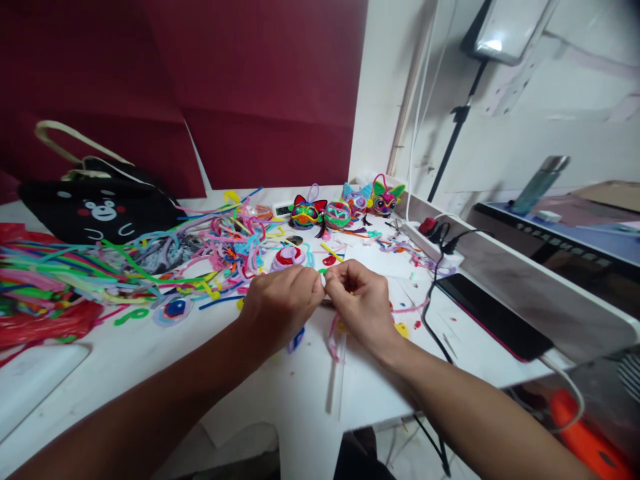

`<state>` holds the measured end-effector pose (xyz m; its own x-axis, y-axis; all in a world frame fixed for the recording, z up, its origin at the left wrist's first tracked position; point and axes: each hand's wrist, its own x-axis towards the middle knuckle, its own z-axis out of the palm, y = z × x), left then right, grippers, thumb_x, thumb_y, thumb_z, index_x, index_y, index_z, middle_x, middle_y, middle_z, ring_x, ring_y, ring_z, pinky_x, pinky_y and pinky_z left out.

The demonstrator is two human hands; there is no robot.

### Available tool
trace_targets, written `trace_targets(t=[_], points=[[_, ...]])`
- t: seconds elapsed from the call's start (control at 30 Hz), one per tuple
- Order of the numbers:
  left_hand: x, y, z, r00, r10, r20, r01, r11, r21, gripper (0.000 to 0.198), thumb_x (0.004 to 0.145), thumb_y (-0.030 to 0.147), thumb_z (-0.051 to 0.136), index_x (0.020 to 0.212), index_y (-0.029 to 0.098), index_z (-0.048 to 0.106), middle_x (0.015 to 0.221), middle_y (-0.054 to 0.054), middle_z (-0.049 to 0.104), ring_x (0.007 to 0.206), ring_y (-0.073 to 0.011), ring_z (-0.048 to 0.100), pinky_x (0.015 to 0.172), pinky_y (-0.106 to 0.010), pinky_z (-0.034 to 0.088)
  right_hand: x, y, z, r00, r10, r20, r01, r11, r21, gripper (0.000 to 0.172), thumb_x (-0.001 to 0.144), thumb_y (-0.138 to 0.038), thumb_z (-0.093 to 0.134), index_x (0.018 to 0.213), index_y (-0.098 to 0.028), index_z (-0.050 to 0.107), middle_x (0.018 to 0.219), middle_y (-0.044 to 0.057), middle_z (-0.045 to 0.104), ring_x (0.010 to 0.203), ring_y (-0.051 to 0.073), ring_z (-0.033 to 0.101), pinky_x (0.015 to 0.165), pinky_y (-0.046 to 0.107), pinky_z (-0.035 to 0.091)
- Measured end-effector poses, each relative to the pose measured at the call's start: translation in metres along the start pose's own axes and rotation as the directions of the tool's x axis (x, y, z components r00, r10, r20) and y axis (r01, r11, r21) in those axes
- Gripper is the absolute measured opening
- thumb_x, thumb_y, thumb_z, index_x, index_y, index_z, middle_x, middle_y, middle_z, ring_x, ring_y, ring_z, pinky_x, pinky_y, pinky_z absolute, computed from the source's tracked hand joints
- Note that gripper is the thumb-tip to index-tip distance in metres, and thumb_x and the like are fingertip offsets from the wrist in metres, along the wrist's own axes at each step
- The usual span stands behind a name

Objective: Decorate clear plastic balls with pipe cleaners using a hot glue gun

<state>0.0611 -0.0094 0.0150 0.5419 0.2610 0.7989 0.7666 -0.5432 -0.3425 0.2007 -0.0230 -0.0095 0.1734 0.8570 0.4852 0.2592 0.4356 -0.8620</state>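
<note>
My left hand and my right hand meet fingertip to fingertip over the middle of the white table. Both are closed in a pinch on a small pipe-cleaner piece, of which only a green tip shows between the fingers. A pink pipe cleaner trails down under my right hand. Just behind my hands lies a red and white coiled piece. A big tangle of coloured pipe cleaners spreads to the left.
Several finished pipe-cleaner animal heads stand at the table's back. A black bear-face bag sits back left, red plastic at the far left. A black phone on a cable lies right, beside a power strip.
</note>
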Motion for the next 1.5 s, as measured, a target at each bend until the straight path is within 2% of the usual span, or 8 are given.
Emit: trace_targets(t=[0.1, 0.2, 0.5, 0.83, 1.03, 1.2, 1.37, 1.5], points=[[-0.001, 0.0, 0.001, 0.999, -0.033, -0.002, 0.033, 0.999, -0.02, 0.031, 0.084, 0.012, 0.049, 0.054, 0.019, 0.048, 0.046, 0.005, 0.049, 0.043, -0.0091, 0.051, 0.045, -0.024, 0.033, 0.001, 0.0, 0.001, 0.997, 0.078, 0.027, -0.08, 0.992, 0.099, 0.013, 0.076, -0.025, 0.06, 0.066, -0.017, 0.059, 0.057, -0.003, 0.053, 0.051, 0.01, 0.046, 0.049, 0.022, 0.038], [-0.003, -0.003, 0.001, 0.999, -0.048, -0.005, 0.048, 0.998, -0.031, 0.029, 0.084, 0.013, 0.051, 0.056, 0.019, 0.05, 0.047, 0.005, 0.051, 0.044, -0.0094, 0.052, 0.044, -0.025, 0.032, 0.003, 0.002, 0.0, 0.993, 0.078, 0.088, -0.09, 0.984, 0.154, 0.015, 0.079, -0.03, 0.06, 0.073, -0.016, 0.063, 0.059, -0.002, 0.056, 0.053, 0.01, 0.049, 0.049, 0.023, 0.039], [-0.005, -0.007, -0.001, 0.999, 0.012, 0.039, -0.01, 0.999, -0.047, 0.031, 0.087, 0.017, 0.052, 0.056, 0.018, 0.05, 0.047, 0.003, 0.052, 0.044, -0.0097, 0.052, 0.045, -0.024, 0.032, 0.001, 0.003, -0.001, 0.993, 0.01, 0.115, -0.013, 1.0, 0.027, 0.017, 0.082, -0.029, 0.059, 0.075, -0.015, 0.066, 0.065, 0.002, 0.061, 0.058, 0.013, 0.052, 0.056, 0.026, 0.043], [-0.007, -0.01, 0.003, 0.998, -0.065, 0.019, 0.067, 0.987, -0.143, 0.018, 0.085, 0.015, 0.056, 0.067, 0.015, 0.061, 0.056, 0.001, 0.062, 0.051, -0.0113, 0.06, 0.049, -0.025, 0.036, 0.008, 0.005, -0.003, 0.981, 0.072, 0.178, -0.103, 0.98, 0.17, 0.016, 0.08, -0.03, 0.061, 0.079, -0.015, 0.066, 0.064, -0.002, 0.058, 0.054, 0.009, 0.049, 0.05, 0.02, 0.038], [-0.007, -0.009, 0.005, 0.998, -0.059, 0.03, 0.063, 0.987, -0.147, 0.019, 0.085, 0.013, 0.053, 0.067, 0.015, 0.06, 0.055, 0.002, 0.059, 0.05, -0.0105, 0.057, 0.049, -0.024, 0.036, 0.011, 0.003, -0.005, 0.984, 0.061, 0.165, -0.075, 0.994, 0.079, 0.009, 0.076, -0.021, 0.06, 0.07, -0.015, 0.062, 0.061, -0.003, 0.055, 0.054, 0.008, 0.047, 0.051, 0.02, 0.037], [-0.009, -0.008, 0.005, 0.998, -0.047, 0.033, 0.05, 0.993, -0.102, 0.024, 0.085, 0.013, 0.052, 0.062, 0.016, 0.058, 0.051, 0.002, 0.056, 0.046, -0.0105, 0.055, 0.047, -0.025, 0.035, 0.01, 0.001, -0.005, 0.969, 0.128, 0.211, -0.158, 0.979, 0.132, 0.009, 0.075, -0.023, 0.062, 0.07, -0.015, 0.061, 0.058, -0.004, 0.054, 0.051, 0.008, 0.047, 0.049, 0.02, 0.035], [-0.009, -0.01, 0.004, 0.992, -0.046, 0.119, 0.065, 0.984, -0.167, 0.023, 0.09, 0.018, 0.048, 0.072, 0.017, 0.063, 0.064, -0.001, 0.067, 0.058, -0.0122, 0.063, 0.052, -0.024, 0.04, 0.013, 0.005, -0.009, 0.963, 0.099, 0.252, -0.15, 0.969, 0.196, 0.015, 0.078, -0.029, 0.064, 0.082, -0.014, 0.065, 0.066, -0.002, 0.058, 0.056, 0.009, 0.05, 0.053, 0.021, 0.038], [-0.007, -0.018, -0.002, 0.971, -0.074, 0.229, 0.139, 0.95, -0.281, 0.023, 0.092, 0.026, 0.047, 0.086, 0.017, 0.067, 0.076, -0.003, 0.073, 0.068, -0.0138, 0.066, 0.06, -0.023, 0.046, 0.014, 0.007, -0.012, 0.956, 0.093, 0.277, -0.137, 0.98, 0.144, 0.017, 0.082, -0.032, 0.062, 0.079, -0.015, 0.064, 0.065, -0.001, 0.058, 0.056, 0.009, 0.049, 0.051, 0.022, 0.037]])
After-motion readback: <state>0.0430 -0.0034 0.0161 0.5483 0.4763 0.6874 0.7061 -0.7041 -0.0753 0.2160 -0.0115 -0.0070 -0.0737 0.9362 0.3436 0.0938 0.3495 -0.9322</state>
